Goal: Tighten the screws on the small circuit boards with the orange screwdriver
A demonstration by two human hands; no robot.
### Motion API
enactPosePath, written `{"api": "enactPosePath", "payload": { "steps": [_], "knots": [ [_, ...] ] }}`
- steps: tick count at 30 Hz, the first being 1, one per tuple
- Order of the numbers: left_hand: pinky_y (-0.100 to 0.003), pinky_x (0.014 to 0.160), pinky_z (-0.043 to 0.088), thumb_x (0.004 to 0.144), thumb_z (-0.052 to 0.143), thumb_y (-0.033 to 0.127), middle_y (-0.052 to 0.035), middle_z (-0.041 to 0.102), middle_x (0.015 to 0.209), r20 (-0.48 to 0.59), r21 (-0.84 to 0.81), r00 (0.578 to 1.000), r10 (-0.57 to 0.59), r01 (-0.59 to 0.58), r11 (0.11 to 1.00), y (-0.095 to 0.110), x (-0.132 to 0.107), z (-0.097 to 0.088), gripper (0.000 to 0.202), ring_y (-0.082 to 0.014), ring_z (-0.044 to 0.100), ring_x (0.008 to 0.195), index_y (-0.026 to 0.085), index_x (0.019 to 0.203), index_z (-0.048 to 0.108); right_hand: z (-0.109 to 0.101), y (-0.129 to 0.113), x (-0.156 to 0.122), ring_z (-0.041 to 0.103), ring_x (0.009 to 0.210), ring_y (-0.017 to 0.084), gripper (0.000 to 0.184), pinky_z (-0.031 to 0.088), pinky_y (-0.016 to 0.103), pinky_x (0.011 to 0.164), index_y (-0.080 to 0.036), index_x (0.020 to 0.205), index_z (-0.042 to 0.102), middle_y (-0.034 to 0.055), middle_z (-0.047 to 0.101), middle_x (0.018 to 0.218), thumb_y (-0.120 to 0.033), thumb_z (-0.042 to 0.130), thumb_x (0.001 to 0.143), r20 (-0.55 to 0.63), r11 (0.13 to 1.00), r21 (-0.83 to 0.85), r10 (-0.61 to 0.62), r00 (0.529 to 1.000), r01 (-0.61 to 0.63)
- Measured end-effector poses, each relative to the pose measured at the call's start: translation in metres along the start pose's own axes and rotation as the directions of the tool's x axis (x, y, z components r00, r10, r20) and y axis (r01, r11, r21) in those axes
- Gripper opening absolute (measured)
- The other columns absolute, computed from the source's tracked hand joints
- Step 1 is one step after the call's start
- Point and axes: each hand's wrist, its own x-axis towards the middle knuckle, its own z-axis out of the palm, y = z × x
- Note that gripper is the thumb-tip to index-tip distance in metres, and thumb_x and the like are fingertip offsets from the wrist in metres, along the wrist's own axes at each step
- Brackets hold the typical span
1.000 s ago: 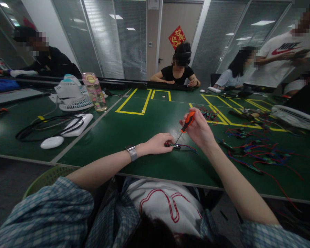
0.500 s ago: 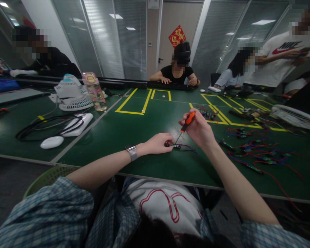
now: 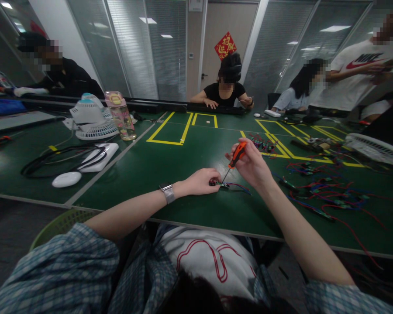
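My right hand is closed around an orange-and-black screwdriver, held slanted with its thin tip down on a small wired circuit part lying on the green table. My left hand, with a metal watch on its wrist, has its fingers curled and pinches the left end of that part against the table. Blue and red wires trail from the part to the right.
A heap of red and blue wired boards lies to the right. On the left sit a white fan, a pink bottle, a white puck and black cables. Several people sit around the far table edge.
My right hand has shifted only slightly around the screwdriver handle; its tip stays on the part. The person opposite has moved a hand.
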Motion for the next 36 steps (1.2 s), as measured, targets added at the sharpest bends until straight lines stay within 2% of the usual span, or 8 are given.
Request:
{"api": "enactPosePath", "payload": {
  "steps": [4, 12, 17, 21, 27, 32, 36],
  "knots": [
    [-0.021, 0.065, 0.041, 0.081, 0.062, 0.02, -0.0017, 0.061, 0.083, -0.005, -0.006, 1.0, 0.009, -0.009, 1.0, -0.0014, -0.0001, 0.0015, 0.008, -0.0118, 0.055, 0.071, 0.014, 0.086, 0.064, 0.0013, 0.0005, 0.0008, 0.065, 0.075, 0.011, 0.027, 0.056, 0.029, 0.081, -0.032, 0.096, 0.068, -0.0055, 0.07, 0.079, -0.047, 0.077, 0.075, 0.006, 1.0, 0.013, -0.003, 1.0, 0.003],
    [-0.021, 0.065, 0.041, 0.081, 0.062, 0.019, -0.0013, 0.061, 0.083, 0.002, -0.002, 1.0, 0.001, -0.001, 1.0, -0.0003, 0.0001, 0.0005, 0.007, -0.0118, 0.055, 0.072, 0.015, 0.086, 0.064, 0.0017, 0.0008, 0.0023, 0.064, 0.07, 0.011, 0.021, 0.056, 0.029, 0.08, -0.031, 0.089, 0.064, -0.0057, 0.069, 0.077, -0.049, 0.071, 0.08, 0.016, 1.0, 0.016, 0.026, 1.0, -0.027],
    [-0.021, 0.065, 0.041, 0.081, 0.063, 0.019, -0.0015, 0.061, 0.084, 0.002, -0.002, 1.0, 0.0, 0.0, 1.0, 0.0013, 0.0003, -0.0006, 0.007, -0.0117, 0.055, 0.072, 0.015, 0.087, 0.064, 0.0023, 0.0005, 0.0012, 0.062, 0.076, 0.009, 0.024, 0.056, 0.028, 0.085, -0.028, 0.083, 0.065, -0.0063, 0.066, 0.079, -0.044, 0.08, 0.073, -0.025, 0.998, 0.056, -0.018, 1.0, 0.02],
    [-0.021, 0.064, 0.039, 0.081, 0.062, 0.018, -0.0008, 0.059, 0.081, -0.004, 0.007, 1.0, 0.006, -0.006, 1.0, 0.0015, 0.0003, -0.0007, 0.006, -0.0114, 0.053, 0.07, 0.015, 0.086, 0.064, 0.0013, -0.0005, 0.0012, 0.06, 0.072, 0.008, 0.026, 0.057, 0.028, 0.085, -0.027, 0.081, 0.066, -0.0071, 0.064, 0.078, -0.043, 0.083, 0.069, -0.051, 0.997, 0.071, 0.0, 0.999, 0.003],
    [-0.021, 0.064, 0.04, 0.081, 0.062, 0.018, -0.0007, 0.06, 0.082, -0.003, 0.008, 1.0, 0.007, -0.007, 1.0, 0.0, 0.0, 0.0003, 0.007, -0.0115, 0.054, 0.071, 0.015, 0.086, 0.064, 0.0017, -0.0021, 0.0004, 0.061, 0.071, 0.008, 0.026, 0.057, 0.026, 0.084, -0.027, 0.084, 0.068, -0.0062, 0.065, 0.076, -0.044, 0.083, 0.069, -0.015, 0.999, 0.047, 0.004, 1.0, -0.003],
    [-0.021, 0.064, 0.04, 0.081, 0.062, 0.018, -0.0011, 0.06, 0.082, -0.003, 0.001, 1.0, 0.003, -0.003, 1.0, -0.0001, 0.0003, 0.0005, 0.007, -0.0116, 0.054, 0.071, 0.015, 0.086, 0.064, 0.0038, -0.0013, 0.0004, 0.062, 0.069, 0.009, 0.027, 0.056, 0.028, 0.082, -0.03, 0.094, 0.068, -0.0056, 0.068, 0.075, -0.048, 0.076, 0.076, 0.026, 0.999, 0.032, -0.001, 1.0, 0.0],
    [-0.021, 0.063, 0.039, 0.081, 0.062, 0.018, -0.0008, 0.059, 0.081, 0.0, -0.003, 1.0, 0.007, -0.007, 1.0, -0.0003, 0.0005, 0.0004, 0.006, -0.0112, 0.053, 0.07, 0.015, 0.086, 0.063, 0.0034, 0.0007, 0.0011, 0.061, 0.065, 0.008, 0.022, 0.055, 0.027, 0.08, -0.03, 0.091, 0.067, -0.0065, 0.067, 0.073, -0.047, 0.073, 0.08, 0.042, 0.999, 0.036, 0.001, 0.999, -0.002]
  ]
}}
